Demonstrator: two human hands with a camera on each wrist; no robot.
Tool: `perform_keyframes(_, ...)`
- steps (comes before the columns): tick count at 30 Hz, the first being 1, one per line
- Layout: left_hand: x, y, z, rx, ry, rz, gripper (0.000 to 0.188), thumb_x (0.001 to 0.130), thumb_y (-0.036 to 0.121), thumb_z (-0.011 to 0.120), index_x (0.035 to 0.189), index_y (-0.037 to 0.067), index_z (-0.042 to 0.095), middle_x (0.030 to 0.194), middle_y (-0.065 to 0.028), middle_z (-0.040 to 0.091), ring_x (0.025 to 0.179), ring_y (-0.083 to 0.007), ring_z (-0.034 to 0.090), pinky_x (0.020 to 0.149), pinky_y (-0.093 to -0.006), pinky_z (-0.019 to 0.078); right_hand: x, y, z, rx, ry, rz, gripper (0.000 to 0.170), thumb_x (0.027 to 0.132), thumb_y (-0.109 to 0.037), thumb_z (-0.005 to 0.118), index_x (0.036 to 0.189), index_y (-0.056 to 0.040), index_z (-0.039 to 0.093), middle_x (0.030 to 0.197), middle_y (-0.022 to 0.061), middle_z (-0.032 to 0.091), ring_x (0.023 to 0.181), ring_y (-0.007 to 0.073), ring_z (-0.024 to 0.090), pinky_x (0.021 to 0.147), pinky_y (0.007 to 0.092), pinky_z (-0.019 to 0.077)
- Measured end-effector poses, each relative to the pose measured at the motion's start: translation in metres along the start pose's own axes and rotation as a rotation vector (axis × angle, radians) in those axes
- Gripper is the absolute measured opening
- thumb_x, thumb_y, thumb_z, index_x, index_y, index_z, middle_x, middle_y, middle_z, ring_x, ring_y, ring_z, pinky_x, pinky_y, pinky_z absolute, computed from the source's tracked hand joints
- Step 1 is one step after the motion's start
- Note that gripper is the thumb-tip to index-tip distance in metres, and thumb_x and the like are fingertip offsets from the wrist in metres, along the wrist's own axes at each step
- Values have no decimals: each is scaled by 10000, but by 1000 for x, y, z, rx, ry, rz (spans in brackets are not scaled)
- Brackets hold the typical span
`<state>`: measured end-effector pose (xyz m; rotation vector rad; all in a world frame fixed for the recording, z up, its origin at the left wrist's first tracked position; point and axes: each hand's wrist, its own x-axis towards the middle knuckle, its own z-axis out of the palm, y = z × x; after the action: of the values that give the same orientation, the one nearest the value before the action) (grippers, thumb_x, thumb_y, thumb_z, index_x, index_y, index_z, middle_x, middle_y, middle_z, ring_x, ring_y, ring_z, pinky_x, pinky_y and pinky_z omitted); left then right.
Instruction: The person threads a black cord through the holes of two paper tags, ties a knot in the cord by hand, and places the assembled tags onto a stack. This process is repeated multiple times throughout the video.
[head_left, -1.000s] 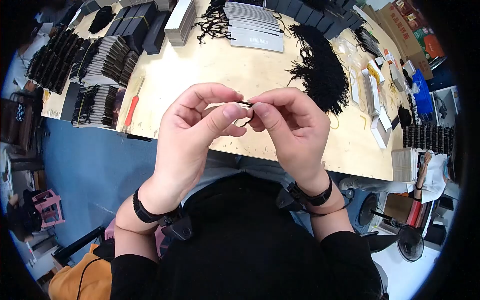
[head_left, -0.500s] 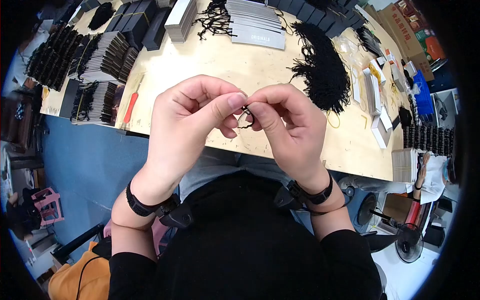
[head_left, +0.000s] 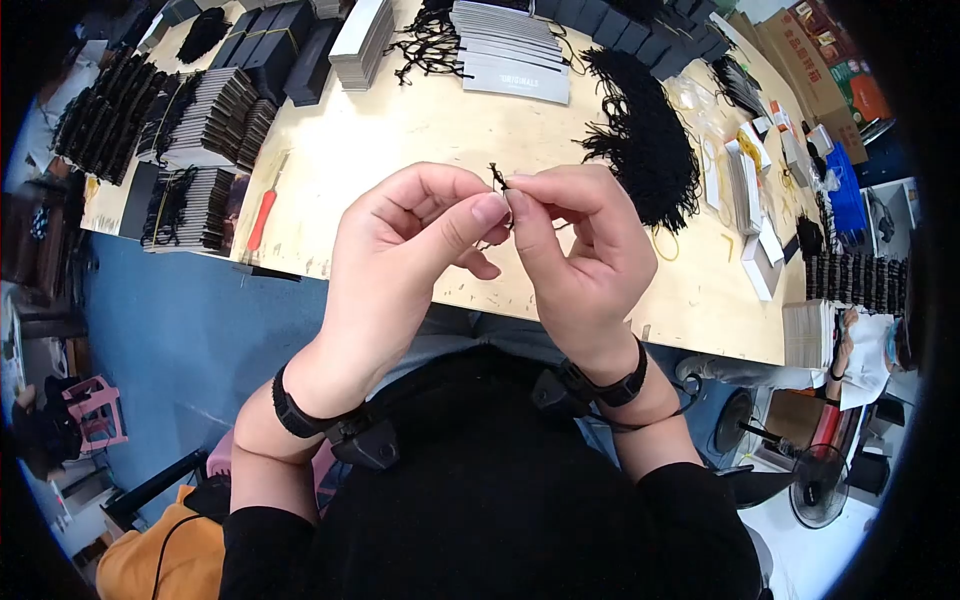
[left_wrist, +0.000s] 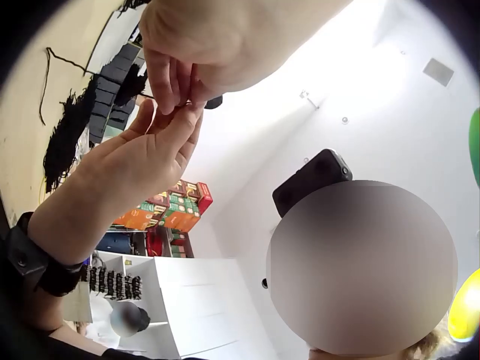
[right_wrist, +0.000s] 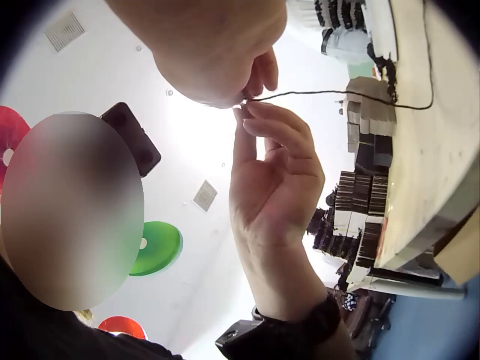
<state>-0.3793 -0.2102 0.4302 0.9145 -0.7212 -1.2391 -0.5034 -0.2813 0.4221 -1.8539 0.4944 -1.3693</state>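
Note:
Both hands meet in front of the chest, over the near edge of the table. My left hand (head_left: 400,240) pinches a thin black cord (head_left: 496,176) between thumb and index finger. Right beside it, my right hand (head_left: 592,235) pinches the same cord, thumb tip close to the left thumb tip. A short, knotted-looking piece of it sticks up above the fingertips; the part between the fingers is mostly hidden. In the right wrist view a long length of the cord (right_wrist: 322,92) trails from the fingertips down to the table.
A heap of black cords (head_left: 645,140) lies beyond my right hand. Stacked grey cards (head_left: 515,80) lie at the back, near dark boxes (head_left: 275,55). At left are bundled corded cards (head_left: 205,125) and a red-handled tool (head_left: 263,218). White boxes (head_left: 763,262) lie at right.
A loop of cord that hung below the fingertips is now mostly hidden, and a short piece points up above them. Both hands have shifted slightly while still pinching it.

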Motion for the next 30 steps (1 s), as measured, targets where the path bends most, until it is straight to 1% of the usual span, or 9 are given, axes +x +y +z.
perform_keyframes(4, -3, 0, 7, 66, 33, 25, 135, 831, 75, 589, 916, -25, 563, 822, -47, 607, 754, -89, 586, 611, -214, 507, -2, 2, -4, -163, 41, -168, 136, 721, 33, 647, 848, 2, 609, 768, 70, 595, 660, 122, 593, 565, 218, 487)
perform_keyframes(5, -4, -1, 8, 155, 50, 101, 128, 829, 67, 588, 913, -24, 558, 817, -46, 604, 745, -84, 584, 606, -210, 505, -3, 2, -5, -212, 49, -218, 144, 713, 41, 649, 847, 2, 610, 770, 72, 595, 655, 126, 592, 569, 217, 488)
perform_keyframes(6, -5, -2, 9, 243, 68, 178, 121, 826, 58, 587, 910, -24, 554, 813, -45, 602, 735, -79, 581, 601, -207, 503, -4, 2, -5, -214, 50, -218, 144, 713, 41, 649, 847, 2, 610, 770, 72, 595, 655, 126, 592, 569, 217, 488)
perform_keyframes(9, -5, 2, 6, 219, 31, 106, 113, 821, 46, 590, 899, -20, 542, 813, -49, 599, 741, -78, 580, 598, -206, 504, -6, -1, -6, -69, 40, -146, 132, 732, 26, 641, 857, -2, 608, 794, 74, 599, 671, 127, 594, 599, 216, 491)
perform_keyframes(11, -5, 3, 2, 186, 17, 89, 112, 820, 44, 590, 898, -18, 538, 812, -51, 598, 743, -79, 581, 597, -205, 504, -7, -6, -7, 189, -10, 186, 141, 771, -10, 618, 908, 7, 590, 836, 69, 601, 732, 122, 594, 666, 216, 485)
perform_keyframes(12, -5, 4, 1, 151, 2, 71, 110, 819, 41, 589, 896, -16, 534, 812, -53, 598, 745, -80, 582, 597, -203, 503, -7, -6, -7, 190, -10, 185, 141, 771, -10, 618, 908, 7, 590, 836, 69, 601, 732, 122, 594, 666, 216, 485)
perform_keyframes(15, -7, 5, 2, 136, 33, 74, 111, 815, 35, 593, 896, -15, 538, 800, -53, 597, 733, -79, 579, 598, -201, 502, -5, -7, -14, 445, -179, 435, 211, 812, -79, 598, 984, 32, 545, 882, 67, 596, 834, 110, 579, 757, 231, 462)
perform_keyframes(24, -13, 9, 2, 360, 22, 20, 100, 808, 19, 576, 891, -11, 528, 782, -45, 579, 685, -83, 560, 569, -200, 484, -1, 1, -13, 766, -188, 613, 140, 841, -123, 579, 909, -1, 565, 817, 43, 597, 730, 85, 558, 663, 207, 458)
perform_keyframes(30, -13, 10, 3, 321, 52, 44, 76, 814, 27, 581, 871, -10, 546, 754, -20, 587, 675, -41, 545, 570, -158, 446, -2, -10, -5, 752, -162, 750, 161, 827, -127, 599, 918, 2, 565, 816, 45, 598, 727, 86, 561, 654, 212, 464)
